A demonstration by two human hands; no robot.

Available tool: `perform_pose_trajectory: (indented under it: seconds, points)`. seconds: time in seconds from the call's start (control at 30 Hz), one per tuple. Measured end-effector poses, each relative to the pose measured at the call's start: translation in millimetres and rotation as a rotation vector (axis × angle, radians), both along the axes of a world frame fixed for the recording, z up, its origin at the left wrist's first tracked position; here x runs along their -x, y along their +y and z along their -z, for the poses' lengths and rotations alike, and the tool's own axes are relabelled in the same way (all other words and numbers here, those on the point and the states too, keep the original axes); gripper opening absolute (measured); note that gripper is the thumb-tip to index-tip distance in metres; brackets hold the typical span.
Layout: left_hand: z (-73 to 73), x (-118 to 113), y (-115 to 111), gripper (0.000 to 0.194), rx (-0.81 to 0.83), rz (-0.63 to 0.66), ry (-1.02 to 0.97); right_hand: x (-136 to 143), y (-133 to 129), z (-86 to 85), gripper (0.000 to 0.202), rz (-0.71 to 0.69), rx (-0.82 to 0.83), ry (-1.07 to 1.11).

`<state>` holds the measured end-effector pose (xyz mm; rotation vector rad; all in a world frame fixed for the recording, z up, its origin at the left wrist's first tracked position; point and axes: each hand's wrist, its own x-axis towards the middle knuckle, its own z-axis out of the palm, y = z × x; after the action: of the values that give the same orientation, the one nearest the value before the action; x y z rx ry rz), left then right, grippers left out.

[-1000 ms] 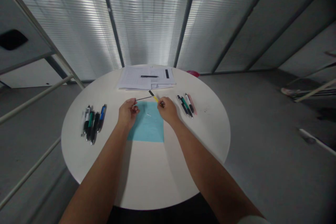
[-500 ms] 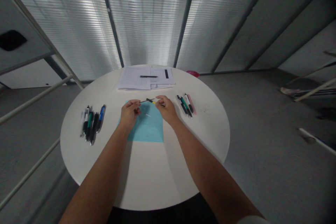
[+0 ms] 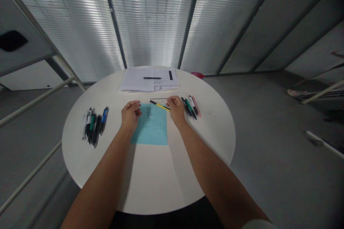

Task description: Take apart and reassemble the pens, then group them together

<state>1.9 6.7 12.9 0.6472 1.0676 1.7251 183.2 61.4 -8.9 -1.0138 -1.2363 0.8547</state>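
Note:
My right hand (image 3: 176,109) is closed, pinching a thin dark pen refill (image 3: 158,98) that points left and has a pale tip. Beneath it a yellow-and-black pen (image 3: 160,105) slants across the far edge of a blue sheet (image 3: 150,132), its near end meeting my right fingers. Whether they grip the pen too, I cannot tell. My left hand (image 3: 130,114) is over the sheet's left edge with thumb and forefinger pressed together. A tiny speck shows at their tips, too small to name. A small white piece (image 3: 151,117) lies on the sheet.
On the round white table (image 3: 150,179), several pens (image 3: 92,128) lie at the left and more pens (image 3: 190,107) at the right. Papers (image 3: 137,80) with a black pen (image 3: 152,78) on top are at the far edge. White rails (image 3: 34,105) stand to the left.
My right hand has moved right with the refill, which now sits apart from my left fingers. My left hand has shifted slightly left. More of the yellow-and-black pen shows.

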Motion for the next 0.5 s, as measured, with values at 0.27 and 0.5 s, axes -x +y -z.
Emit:
perform_pose_trajectory:
  seconds: [0.27,0.5]
  points:
    - [4.6,-5.6,-0.8,0.007,-0.052,-0.085,0.405,-0.2,-4.5,-2.6,0.02,0.021,0.012,-0.229]
    - [8.6,-8.3,-2.2,0.018,-0.035,0.021,0.426,0.6,-0.3,3.4,0.016,0.029,-0.043,-0.376]
